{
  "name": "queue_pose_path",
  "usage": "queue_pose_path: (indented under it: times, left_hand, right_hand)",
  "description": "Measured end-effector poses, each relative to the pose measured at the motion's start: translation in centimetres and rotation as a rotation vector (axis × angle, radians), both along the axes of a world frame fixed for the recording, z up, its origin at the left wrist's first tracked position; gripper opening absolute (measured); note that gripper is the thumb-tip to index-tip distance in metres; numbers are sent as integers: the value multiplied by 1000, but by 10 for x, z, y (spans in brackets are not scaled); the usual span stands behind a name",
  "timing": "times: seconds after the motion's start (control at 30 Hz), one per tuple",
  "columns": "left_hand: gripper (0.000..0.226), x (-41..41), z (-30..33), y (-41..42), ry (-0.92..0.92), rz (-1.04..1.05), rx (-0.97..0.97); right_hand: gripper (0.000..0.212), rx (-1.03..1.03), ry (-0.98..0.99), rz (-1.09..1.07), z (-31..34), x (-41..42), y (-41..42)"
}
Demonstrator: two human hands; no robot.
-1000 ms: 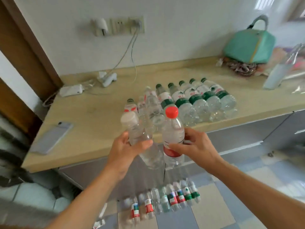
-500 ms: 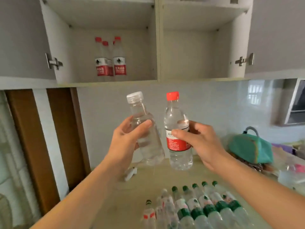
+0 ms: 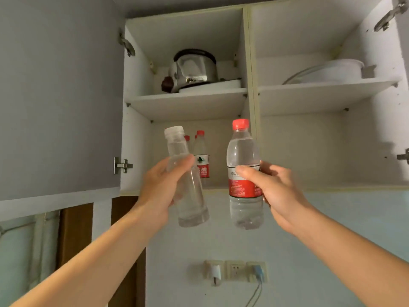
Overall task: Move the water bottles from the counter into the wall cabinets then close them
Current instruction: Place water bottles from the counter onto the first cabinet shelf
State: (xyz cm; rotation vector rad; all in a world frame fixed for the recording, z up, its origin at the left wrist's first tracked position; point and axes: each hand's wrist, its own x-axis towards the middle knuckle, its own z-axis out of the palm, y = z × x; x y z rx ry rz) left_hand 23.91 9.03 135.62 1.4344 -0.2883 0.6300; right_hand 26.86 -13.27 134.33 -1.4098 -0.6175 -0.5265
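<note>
Now I'm holding two bottles up before the open wall cabinet [image 3: 251,63]: my left hand [image 3: 159,191] is gripping the white-capped bottle [image 3: 186,173] (tilted leftward), my right hand [image 3: 274,191] is gripping the red-capped bottle [image 3: 243,151], upright. Stored bottles [image 3: 202,156] are standing on the lower left shelf behind.

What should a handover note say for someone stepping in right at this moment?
Left hand grips a white-capped clear bottle; right hand grips a red-capped, red-labelled bottle. Both are raised in front of the open wall cabinet.
Done: a few red-capped bottles stand on the lower left shelf.
Left: shelve these two and any others not in view, then close the doors.
</note>
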Motion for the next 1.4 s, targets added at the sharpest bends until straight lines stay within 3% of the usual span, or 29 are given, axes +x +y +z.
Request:
queue_pose_path:
  times: [0.13, 0.37, 0.6, 1.0, 1.17, 1.27, 1.4]
  left_hand:
    - [35, 34, 33, 33, -32, 59, -46]
    - [43, 128, 71, 67, -71, 20, 0]
    - [85, 217, 80, 72, -91, -7, 118]
    - [85, 285, 64, 73, -72, -46, 206]
    - [74, 293, 55, 66, -131, 110, 337]
    - [75, 291, 56, 75, -139, 149, 549]
    - [80, 290, 53, 91, -114, 91, 735]
  right_hand:
    - [15, -18, -31, -2, 25, 32, 30]
    - [16, -57, -72, -102, 55, 79, 68]
    - [27, 70, 81, -229, 79, 133, 91]
    - [28, 66, 148, -407, 63, 200, 93]
    - [28, -56, 108, -371, 62, 209, 78]
    - [27, -212, 82, -373, 59, 211, 70]
    - [48, -496, 132, -358, 55, 213, 57]
